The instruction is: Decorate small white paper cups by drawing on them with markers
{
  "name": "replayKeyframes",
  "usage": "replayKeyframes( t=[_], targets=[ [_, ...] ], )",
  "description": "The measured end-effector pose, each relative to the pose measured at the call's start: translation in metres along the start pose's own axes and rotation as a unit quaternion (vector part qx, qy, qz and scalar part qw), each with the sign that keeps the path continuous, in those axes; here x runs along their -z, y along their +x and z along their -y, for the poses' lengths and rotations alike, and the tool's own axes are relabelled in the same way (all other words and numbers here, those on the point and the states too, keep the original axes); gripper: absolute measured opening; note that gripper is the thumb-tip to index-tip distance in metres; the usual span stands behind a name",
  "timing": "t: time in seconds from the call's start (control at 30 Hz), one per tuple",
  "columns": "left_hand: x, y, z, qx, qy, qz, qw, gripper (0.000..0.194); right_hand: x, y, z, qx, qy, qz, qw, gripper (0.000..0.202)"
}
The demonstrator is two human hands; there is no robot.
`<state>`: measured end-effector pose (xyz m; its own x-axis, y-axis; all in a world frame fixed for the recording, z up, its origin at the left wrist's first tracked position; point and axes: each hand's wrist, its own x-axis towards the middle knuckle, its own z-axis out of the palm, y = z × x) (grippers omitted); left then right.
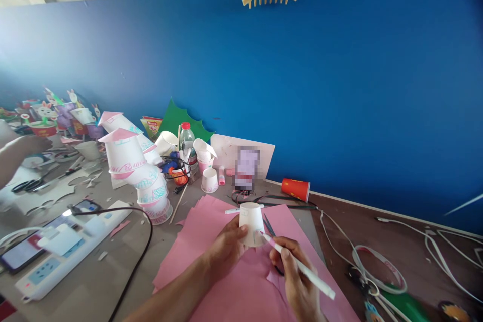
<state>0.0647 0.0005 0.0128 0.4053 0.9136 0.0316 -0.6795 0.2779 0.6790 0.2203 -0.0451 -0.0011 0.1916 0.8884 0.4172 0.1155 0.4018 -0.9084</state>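
Observation:
My left hand (230, 237) grips a white paper cup (251, 219) held upside down over pink paper sheets (188, 251). In my right hand (296, 266) is a white marker (311, 276) with a pink tip. That tip is at the cup's lower side, where a small mark shows; whether it touches I cannot tell. Behind the cup lies another white marker (232, 211) on the paper. Scissors (268, 225) lie partly hidden between the cup and my right hand.
A leaning stack of decorated paper cups (141, 176) stands left of the paper. A power strip (71, 251) and cable lie nearer. A red cup (295, 189) lies by the blue partition (339, 85). White cables (377, 261) spread right. Another person's hand (32, 148) is far left.

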Motion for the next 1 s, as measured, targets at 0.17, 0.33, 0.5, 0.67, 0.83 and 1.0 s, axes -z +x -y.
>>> replayKeyframes(
  t=[0.17, 0.33, 0.5, 0.67, 0.83, 1.0],
  targets=[
    [0.0017, -0.0009, -0.0002, -0.002, 0.001, 0.02, 1.0, 0.032, -0.0004, 0.0008, 0.0017, 0.005, 0.004, 0.0, 1.0, 0.027],
    [0.0034, -0.0011, -0.0002, 0.0, 0.0, 0.023, 1.0, 0.03, -0.0001, -0.0002, 0.0016, 0.011, -0.007, 0.01, 1.0, 0.024],
    [0.0027, -0.0004, 0.0003, 0.002, -0.002, 0.016, 1.0, 0.029, -0.0015, -0.0038, 0.0024, 0.009, 0.013, 0.039, 0.999, 0.025],
    [0.0011, -0.0021, 0.0005, -0.001, 0.003, 0.023, 1.0, 0.031, -0.0005, -0.0032, 0.0034, -0.002, 0.029, 0.025, 0.999, 0.027],
    [0.0028, -0.0024, 0.0005, 0.001, 0.009, 0.024, 1.0, 0.033, 0.0027, -0.0013, -0.001, -0.039, 0.023, -0.002, 0.999, 0.03],
    [0.0041, -0.0011, 0.0007, 0.005, 0.011, 0.018, 1.0, 0.034, 0.0019, -0.0003, -0.0031, -0.048, 0.028, 0.003, 0.998, 0.03]
  ],
)
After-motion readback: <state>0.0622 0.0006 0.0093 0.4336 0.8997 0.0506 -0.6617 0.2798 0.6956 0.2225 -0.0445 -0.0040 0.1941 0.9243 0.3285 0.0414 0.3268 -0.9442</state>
